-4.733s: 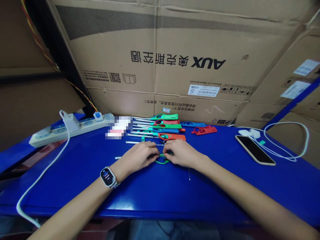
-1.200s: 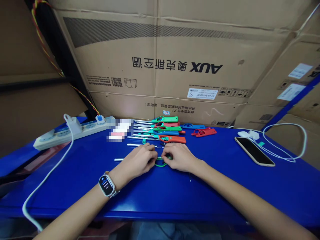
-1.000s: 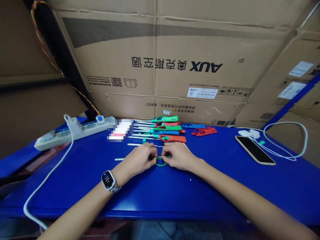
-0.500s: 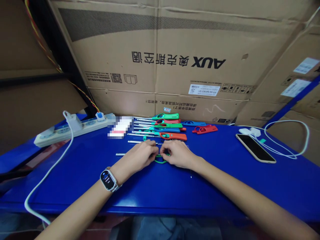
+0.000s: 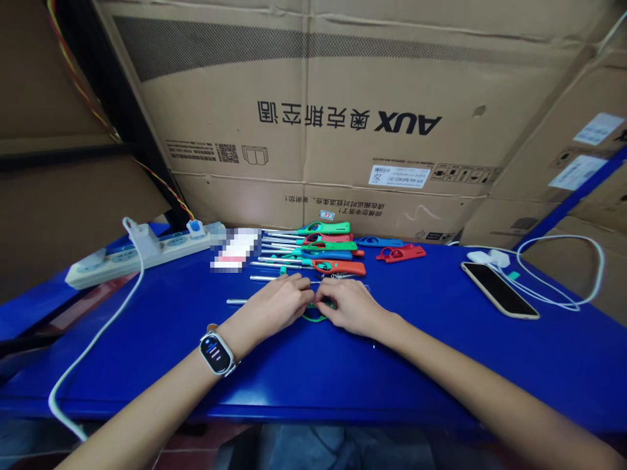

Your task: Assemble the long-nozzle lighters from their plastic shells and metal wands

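Note:
My left hand (image 5: 277, 307) and my right hand (image 5: 349, 305) meet at the middle of the blue table (image 5: 313, 372), fingers curled around a green lighter (image 5: 313, 317). Only its green loop shows below the fingertips, and its thin metal tube (image 5: 236, 301) sticks out to the left. A smartwatch (image 5: 215, 352) sits on my left wrist. Just behind my hands lies a row of several long-nosed lighters (image 5: 313, 251) with green, red, blue and orange handles, and a bare metal tube (image 5: 262, 278).
A white power strip (image 5: 132, 251) with plugs and a white cable stands at the back left. A phone (image 5: 499, 290) with a white charger cable lies at the right. A red handle shell (image 5: 400, 252) lies by the lighters. Large cardboard boxes (image 5: 343, 117) wall the back.
My hands have stayed together on the green lighter, with small shifts of the fingers. The view has wobbled slightly.

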`<state>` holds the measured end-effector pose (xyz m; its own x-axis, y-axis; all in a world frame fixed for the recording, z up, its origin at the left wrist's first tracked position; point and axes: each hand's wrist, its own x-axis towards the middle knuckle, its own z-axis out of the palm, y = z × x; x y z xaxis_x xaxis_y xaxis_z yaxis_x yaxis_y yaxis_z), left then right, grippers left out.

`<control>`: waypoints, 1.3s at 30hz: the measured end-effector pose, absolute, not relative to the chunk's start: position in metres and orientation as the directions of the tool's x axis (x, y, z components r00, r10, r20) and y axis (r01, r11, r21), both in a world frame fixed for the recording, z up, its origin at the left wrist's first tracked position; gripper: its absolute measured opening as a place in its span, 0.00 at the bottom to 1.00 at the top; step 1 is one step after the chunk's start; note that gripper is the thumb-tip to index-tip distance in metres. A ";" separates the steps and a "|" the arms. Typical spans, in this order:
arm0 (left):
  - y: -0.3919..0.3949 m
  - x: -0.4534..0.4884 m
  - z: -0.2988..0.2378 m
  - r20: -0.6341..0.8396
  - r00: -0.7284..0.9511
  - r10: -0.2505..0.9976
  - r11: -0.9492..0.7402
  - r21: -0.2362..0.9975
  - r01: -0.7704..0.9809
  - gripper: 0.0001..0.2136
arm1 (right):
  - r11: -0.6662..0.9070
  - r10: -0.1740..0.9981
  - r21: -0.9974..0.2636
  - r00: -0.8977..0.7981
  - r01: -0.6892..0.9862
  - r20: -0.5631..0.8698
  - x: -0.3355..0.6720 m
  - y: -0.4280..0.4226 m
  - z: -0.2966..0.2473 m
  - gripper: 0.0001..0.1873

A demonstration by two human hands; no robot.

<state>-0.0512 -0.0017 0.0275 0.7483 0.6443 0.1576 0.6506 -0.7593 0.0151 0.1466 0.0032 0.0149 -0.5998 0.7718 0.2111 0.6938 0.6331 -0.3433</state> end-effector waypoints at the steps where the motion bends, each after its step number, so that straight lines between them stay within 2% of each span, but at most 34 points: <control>1: -0.003 -0.052 0.027 0.161 0.751 0.640 -0.762 0.009 0.647 0.08 | 0.648 0.759 -0.329 -0.617 0.687 0.207 0.147 0.002 0.016 0.05; 5: -0.006 -0.059 0.025 0.176 0.766 0.619 -0.779 0.006 0.628 0.09 | 0.639 0.766 -0.309 -0.617 0.704 0.180 0.147 -0.001 0.019 0.06; 14: -0.008 -0.070 0.019 0.218 0.779 0.587 -0.802 0.030 0.596 0.11 | 0.555 0.828 -0.406 -0.531 0.726 0.181 0.141 0.001 0.016 0.06; 19: -0.010 -0.071 0.017 0.224 0.780 0.584 -0.806 0.042 0.591 0.12 | 0.599 0.799 -0.364 -0.562 0.714 0.213 0.143 0.000 0.014 0.06; 26: -0.007 -0.071 0.007 0.238 0.685 0.688 -0.726 0.225 0.650 0.09 | 0.647 0.762 -0.289 -0.606 0.705 0.226 0.145 -0.001 0.019 0.05; 30: -0.006 -0.069 0.004 0.245 0.677 0.694 -0.720 0.254 0.646 0.09 | 0.641 0.767 -0.278 -0.611 0.716 0.194 0.142 0.001 0.022 0.04; 39: -0.008 -0.066 0.008 0.241 0.647 0.723 -0.689 0.315 0.652 0.07 | 0.542 0.832 -0.433 -0.532 0.721 0.157 0.140 0.003 0.019 0.04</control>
